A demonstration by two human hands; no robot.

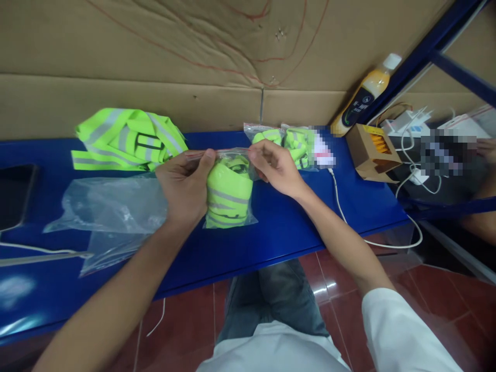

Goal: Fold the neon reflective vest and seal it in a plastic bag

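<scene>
A clear zip bag [229, 199] stands on the blue table [279, 227], with a folded neon-yellow reflective vest inside it. My left hand [185, 186] pinches the left end of the bag's top strip between thumb and fingers. My right hand [276, 166] pinches the right end of the same strip. Both hands are closed on the bag's upper edge, and the bag hangs a little between them.
A loose folded vest [127, 138] lies at the back left. Empty clear bags [112, 212] are spread left of my hands. A filled vest bag [287, 142] lies behind my right hand. A bottle [364, 95], a small cardboard box [372, 152] and white cables [411, 150] crowd the right end. A cardboard wall stands behind.
</scene>
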